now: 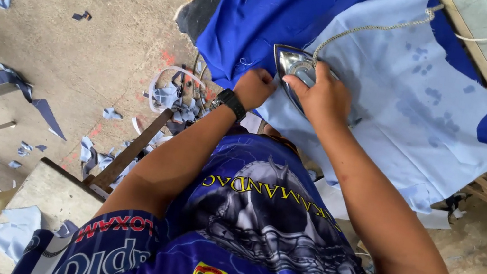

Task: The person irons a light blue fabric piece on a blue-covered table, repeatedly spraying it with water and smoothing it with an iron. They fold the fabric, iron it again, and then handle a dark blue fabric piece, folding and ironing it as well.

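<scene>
- now the right hand (326, 98) has its grip clamped on the iron (296, 68), which sits on the light blue cloth (417, 112).
- left hand (254, 88), grip curled together, presses the cloth's edge on the blue-covered surface (276, 12).

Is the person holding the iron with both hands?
No, only the right hand grips the iron; the left hand rests closed on the light blue cloth beside it.
</scene>
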